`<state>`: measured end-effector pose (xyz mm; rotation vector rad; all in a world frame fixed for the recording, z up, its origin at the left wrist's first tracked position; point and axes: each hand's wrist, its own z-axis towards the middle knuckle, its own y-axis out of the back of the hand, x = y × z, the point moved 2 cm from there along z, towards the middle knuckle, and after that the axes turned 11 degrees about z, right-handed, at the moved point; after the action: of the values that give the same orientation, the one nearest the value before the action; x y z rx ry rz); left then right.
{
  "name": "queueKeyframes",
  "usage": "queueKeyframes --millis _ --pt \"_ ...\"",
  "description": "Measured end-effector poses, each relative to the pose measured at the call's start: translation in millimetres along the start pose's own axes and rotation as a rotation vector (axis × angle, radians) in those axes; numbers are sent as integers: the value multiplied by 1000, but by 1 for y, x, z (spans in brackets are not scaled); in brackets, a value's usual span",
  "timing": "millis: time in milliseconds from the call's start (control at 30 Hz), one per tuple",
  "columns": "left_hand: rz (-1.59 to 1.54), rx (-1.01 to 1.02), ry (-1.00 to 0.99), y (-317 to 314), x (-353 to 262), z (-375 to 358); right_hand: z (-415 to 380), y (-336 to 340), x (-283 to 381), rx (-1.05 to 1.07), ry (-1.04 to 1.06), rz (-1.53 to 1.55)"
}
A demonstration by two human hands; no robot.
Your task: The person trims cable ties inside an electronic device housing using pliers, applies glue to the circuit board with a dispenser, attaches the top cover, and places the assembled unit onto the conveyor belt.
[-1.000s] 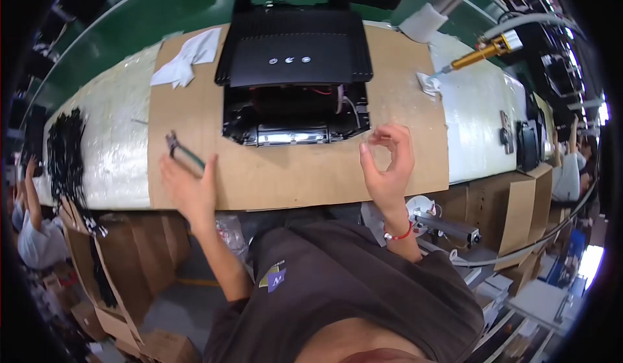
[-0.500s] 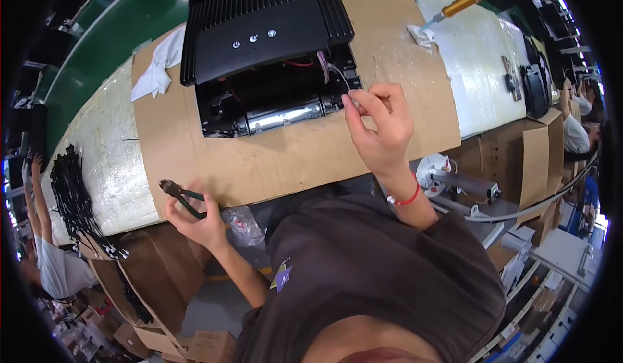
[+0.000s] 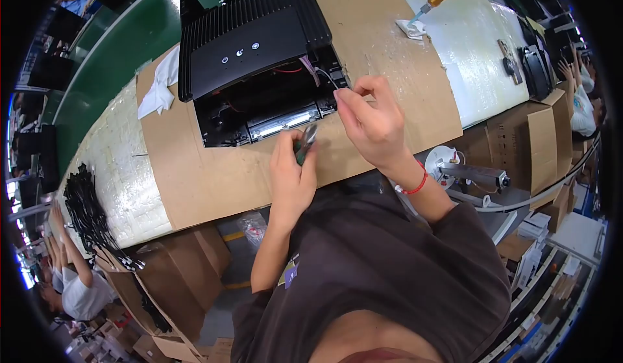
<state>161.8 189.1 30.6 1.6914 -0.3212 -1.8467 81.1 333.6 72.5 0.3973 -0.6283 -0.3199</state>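
Fingers on both sides are bent: the left set wraps round the cutters, the right thumb and forefinger are pinched together. At the left, a white cloth [image 3: 159, 91] lies on the cardboard [image 3: 214, 184] beside the black machine [image 3: 243, 58], whose near side gapes open. Just nearer, the left hand [image 3: 292, 178] has swung in from the left, bringing the cutters [image 3: 311, 134] close to that opening; both hands are now at the work. Further right, the right hand [image 3: 378, 126] seems to grip the pale wire [image 3: 329, 78] at the machine's right near corner.
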Motion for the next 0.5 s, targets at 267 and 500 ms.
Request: queueKeyframes --millis 267,500 --pt "-321 322 244 0 25 22 4 6 1 134 14 -22" --pt "-446 416 107 -10 8 32 12 8 2 184 61 -93"
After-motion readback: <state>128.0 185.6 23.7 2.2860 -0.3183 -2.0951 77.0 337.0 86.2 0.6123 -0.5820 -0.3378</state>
